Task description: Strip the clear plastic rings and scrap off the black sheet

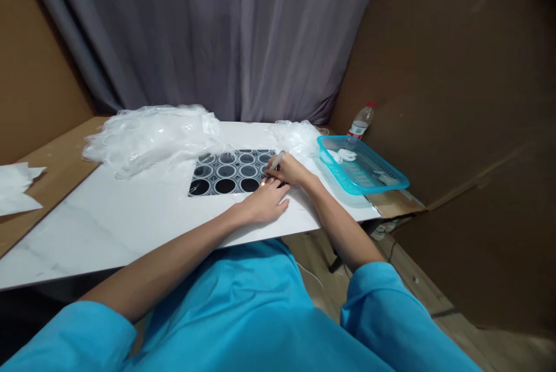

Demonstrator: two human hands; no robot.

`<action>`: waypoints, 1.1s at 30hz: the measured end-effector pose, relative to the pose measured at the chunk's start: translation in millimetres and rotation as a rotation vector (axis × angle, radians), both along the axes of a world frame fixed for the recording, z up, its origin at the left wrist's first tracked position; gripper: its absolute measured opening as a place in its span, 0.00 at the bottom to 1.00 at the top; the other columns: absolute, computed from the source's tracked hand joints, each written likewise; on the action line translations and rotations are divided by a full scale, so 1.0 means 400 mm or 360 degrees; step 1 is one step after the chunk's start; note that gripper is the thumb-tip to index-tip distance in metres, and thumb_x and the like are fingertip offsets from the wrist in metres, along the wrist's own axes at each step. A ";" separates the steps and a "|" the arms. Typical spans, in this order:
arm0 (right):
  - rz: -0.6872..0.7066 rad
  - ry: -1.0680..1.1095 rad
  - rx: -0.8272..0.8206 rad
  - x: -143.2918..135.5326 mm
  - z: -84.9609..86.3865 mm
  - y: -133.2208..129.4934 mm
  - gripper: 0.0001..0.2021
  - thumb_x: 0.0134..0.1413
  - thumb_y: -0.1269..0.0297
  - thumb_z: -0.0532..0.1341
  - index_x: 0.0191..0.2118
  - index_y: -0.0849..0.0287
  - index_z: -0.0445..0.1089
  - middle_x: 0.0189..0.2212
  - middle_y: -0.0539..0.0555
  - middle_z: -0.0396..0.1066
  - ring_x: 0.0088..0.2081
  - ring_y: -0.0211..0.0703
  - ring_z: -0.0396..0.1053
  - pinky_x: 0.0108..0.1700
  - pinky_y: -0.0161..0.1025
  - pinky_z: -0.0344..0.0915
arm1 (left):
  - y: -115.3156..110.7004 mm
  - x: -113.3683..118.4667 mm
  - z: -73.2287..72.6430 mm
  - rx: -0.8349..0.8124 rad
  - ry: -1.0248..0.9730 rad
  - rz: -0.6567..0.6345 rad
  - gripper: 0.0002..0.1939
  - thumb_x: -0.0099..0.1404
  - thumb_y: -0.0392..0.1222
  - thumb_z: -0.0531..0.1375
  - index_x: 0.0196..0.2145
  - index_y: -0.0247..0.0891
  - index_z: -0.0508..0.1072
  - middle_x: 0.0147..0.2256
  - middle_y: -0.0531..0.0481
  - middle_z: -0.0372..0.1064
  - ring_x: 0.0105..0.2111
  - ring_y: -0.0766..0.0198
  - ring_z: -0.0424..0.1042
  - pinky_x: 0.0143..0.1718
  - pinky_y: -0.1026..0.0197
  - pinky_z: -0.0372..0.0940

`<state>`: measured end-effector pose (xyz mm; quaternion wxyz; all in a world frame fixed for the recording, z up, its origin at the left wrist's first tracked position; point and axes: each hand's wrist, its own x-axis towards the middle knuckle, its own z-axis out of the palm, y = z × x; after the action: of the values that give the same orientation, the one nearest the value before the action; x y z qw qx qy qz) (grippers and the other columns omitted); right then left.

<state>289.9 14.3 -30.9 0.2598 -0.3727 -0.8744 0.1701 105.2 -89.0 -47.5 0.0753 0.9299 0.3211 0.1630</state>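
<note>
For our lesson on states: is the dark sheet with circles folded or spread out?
Spread out: the dark sheet lies flat on the table, rows of circles showing. The left hand covers part.

The right end of the sheet (226, 171) is partly covered by the left hand (267, 201) and right hand (290, 168). The tip of the tool (277, 160) is too small to resolve. The base of the bottle (361, 121) is obscured by the basket (383, 190); its label print is illegible. The item (384, 178) at the basket's right end is too small to identify. The paper (17, 186) is cut off by the left edge, the curtain (278, 30) by the top edge.
</note>
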 end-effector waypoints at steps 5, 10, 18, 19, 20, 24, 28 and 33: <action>-0.0061 0.0131 -0.0117 0.009 -0.001 0.001 0.16 0.65 0.52 0.69 0.33 0.60 0.78 0.26 0.51 0.74 0.31 0.41 0.66 0.36 0.38 0.60 | -0.006 0.003 -0.006 0.0061 0.0036 -0.0015 0.23 0.83 0.48 0.49 0.65 0.36 0.72 0.64 0.31 0.68 0.68 0.39 0.64 0.72 0.32 0.56; -0.0043 0.0146 -0.0259 0.011 0.000 -0.001 0.18 0.64 0.49 0.69 0.34 0.61 0.78 0.28 0.53 0.76 0.32 0.43 0.68 0.35 0.38 0.62 | -0.007 0.006 -0.012 0.0103 0.0049 -0.0019 0.24 0.83 0.48 0.47 0.66 0.37 0.71 0.66 0.30 0.66 0.68 0.37 0.63 0.72 0.29 0.54; -0.0005 0.0144 -0.0237 0.017 -0.007 0.003 0.18 0.64 0.48 0.70 0.34 0.60 0.78 0.28 0.52 0.76 0.32 0.43 0.69 0.36 0.38 0.62 | -0.007 0.006 -0.012 0.0151 0.0091 0.0000 0.24 0.84 0.48 0.47 0.68 0.38 0.69 0.67 0.32 0.64 0.69 0.39 0.61 0.72 0.33 0.56; -0.0004 0.0151 -0.0235 0.018 -0.007 0.002 0.18 0.64 0.48 0.70 0.34 0.60 0.78 0.28 0.52 0.76 0.32 0.43 0.69 0.35 0.38 0.62 | -0.007 0.006 -0.012 0.0152 0.0095 -0.0003 0.24 0.84 0.48 0.47 0.68 0.37 0.69 0.67 0.32 0.64 0.69 0.39 0.61 0.72 0.33 0.56; -0.0001 0.0157 -0.0233 0.018 -0.007 0.001 0.18 0.65 0.48 0.69 0.34 0.60 0.78 0.28 0.53 0.76 0.32 0.43 0.69 0.35 0.38 0.62 | -0.008 0.006 -0.011 0.0150 0.0095 -0.0006 0.24 0.84 0.48 0.47 0.68 0.37 0.69 0.67 0.31 0.64 0.70 0.39 0.61 0.72 0.33 0.56; -0.0007 0.0158 -0.0243 0.019 -0.004 -0.002 0.19 0.64 0.48 0.69 0.34 0.60 0.78 0.28 0.52 0.76 0.32 0.43 0.68 0.35 0.38 0.61 | -0.008 0.005 -0.011 0.0131 0.0069 0.0001 0.24 0.83 0.48 0.47 0.67 0.38 0.70 0.67 0.32 0.65 0.70 0.38 0.61 0.72 0.31 0.55; 0.0015 0.0112 -0.0223 0.019 -0.004 0.001 0.18 0.64 0.48 0.70 0.34 0.60 0.79 0.28 0.52 0.76 0.31 0.43 0.67 0.35 0.38 0.61 | -0.007 0.005 -0.013 0.0108 0.0057 -0.0006 0.24 0.83 0.48 0.47 0.67 0.38 0.70 0.65 0.31 0.67 0.69 0.38 0.62 0.72 0.30 0.55; 0.0069 0.0028 -0.0113 0.012 -0.002 -0.002 0.15 0.65 0.53 0.69 0.33 0.58 0.78 0.28 0.52 0.75 0.31 0.43 0.66 0.36 0.39 0.61 | -0.009 0.007 -0.013 0.0112 0.0071 0.0004 0.24 0.83 0.49 0.47 0.67 0.38 0.70 0.65 0.32 0.67 0.68 0.39 0.63 0.72 0.32 0.55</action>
<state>294.7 13.6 -31.5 0.2504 -0.3611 -0.8734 0.2099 107.9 -92.6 -52.7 0.0352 0.9350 0.3178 0.1534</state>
